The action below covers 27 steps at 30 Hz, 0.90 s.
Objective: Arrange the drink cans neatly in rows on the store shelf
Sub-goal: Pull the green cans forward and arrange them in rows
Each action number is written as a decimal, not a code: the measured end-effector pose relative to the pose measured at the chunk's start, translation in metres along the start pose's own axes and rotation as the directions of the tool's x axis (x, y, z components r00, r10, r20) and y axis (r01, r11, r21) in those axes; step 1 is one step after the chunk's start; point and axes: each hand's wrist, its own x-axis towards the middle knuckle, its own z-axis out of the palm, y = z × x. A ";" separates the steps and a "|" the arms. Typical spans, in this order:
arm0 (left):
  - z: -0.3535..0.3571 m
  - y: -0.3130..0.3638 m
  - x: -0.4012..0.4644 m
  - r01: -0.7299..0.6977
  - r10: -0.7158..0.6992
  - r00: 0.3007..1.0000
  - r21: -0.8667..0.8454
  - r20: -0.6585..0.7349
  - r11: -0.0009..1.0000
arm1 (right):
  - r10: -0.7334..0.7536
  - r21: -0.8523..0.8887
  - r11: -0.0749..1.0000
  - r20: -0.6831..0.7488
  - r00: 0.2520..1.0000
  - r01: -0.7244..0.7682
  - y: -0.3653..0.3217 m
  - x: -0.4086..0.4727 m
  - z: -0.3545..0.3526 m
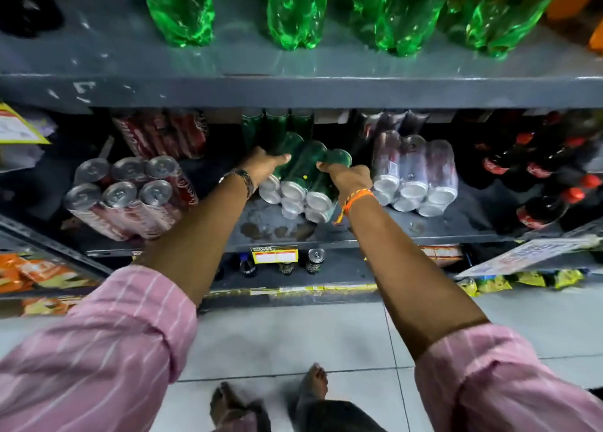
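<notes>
A wrapped pack of green cans [301,177] lies on its side on the grey middle shelf [391,232], silver ends facing me. My left hand [266,165] grips its upper left side. My right hand [349,177] holds its right side, fingers on the rightmost can. Upright green cans [277,124] stand behind it. To the left lies a pack of red cola cans [130,196]. To the right lies a pack of silver cans [414,177].
Green bottles [293,10] stand on the shelf above. Dark cola bottles with red caps [548,177] fill the right end. More red cans [163,134] stand at the back left. A lower shelf holds a single can [316,260] and price tags. Snack packets sit lower left.
</notes>
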 end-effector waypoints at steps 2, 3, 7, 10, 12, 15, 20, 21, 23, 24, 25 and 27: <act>-0.001 -0.008 -0.003 0.002 -0.004 1.000 -0.092 -0.021 0.996 | -0.032 -0.049 0.998 0.031 0.999 0.033 -0.002 -0.001 -0.004; -0.003 -0.011 -0.007 0.000 -0.006 0.999 -0.134 -0.039 0.991 | -0.049 -0.084 0.995 0.050 0.998 0.053 -0.005 -0.004 -0.008; -0.007 -0.019 -0.030 -0.036 0.012 0.995 -0.253 -0.098 0.967 | -0.147 -0.160 0.975 0.064 0.987 0.155 -0.011 -0.016 -0.014; -0.009 -0.024 -0.042 -0.062 0.019 0.990 -0.312 -0.139 0.948 | -0.254 -0.199 0.946 0.031 0.967 0.255 -0.007 -0.024 -0.014; -0.009 -0.029 -0.045 -0.096 0.036 0.981 -0.313 -0.193 0.945 | -0.329 -0.221 0.919 0.027 0.944 0.327 -0.004 -0.034 -0.017; -0.006 -0.043 -0.049 -0.147 0.072 0.960 -0.266 -0.271 0.953 | -0.434 -0.207 0.879 0.027 0.901 0.430 0.011 -0.041 -0.017; 0.004 -0.066 -0.059 -0.214 0.133 0.934 -0.223 -0.331 0.951 | -0.516 -0.059 0.855 0.005 0.857 0.515 0.048 -0.049 -0.011; 0.005 -0.071 -0.060 -0.229 0.150 0.929 -0.204 -0.339 0.952 | -0.510 -0.032 0.860 0.003 0.860 0.510 0.055 -0.048 -0.010; 0.005 -0.080 -0.063 -0.259 0.190 0.920 -0.166 -0.343 0.952 | -0.501 0.006 0.865 0.012 0.865 0.501 0.067 -0.051 -0.006; 0.005 -0.083 -0.065 -0.271 0.208 0.915 -0.145 -0.345 0.952 | -0.494 0.038 0.869 0.021 0.869 0.493 0.073 -0.053 -0.005; 0.005 -0.085 -0.068 -0.275 0.219 0.914 -0.125 -0.343 0.953 | -0.482 0.083 0.874 0.029 0.876 0.478 0.079 -0.054 -0.004; 0.005 -0.090 -0.069 -0.258 0.209 0.921 -0.113 -0.328 0.960 | -0.478 0.106 0.875 0.028 0.878 0.473 0.090 -0.058 -0.001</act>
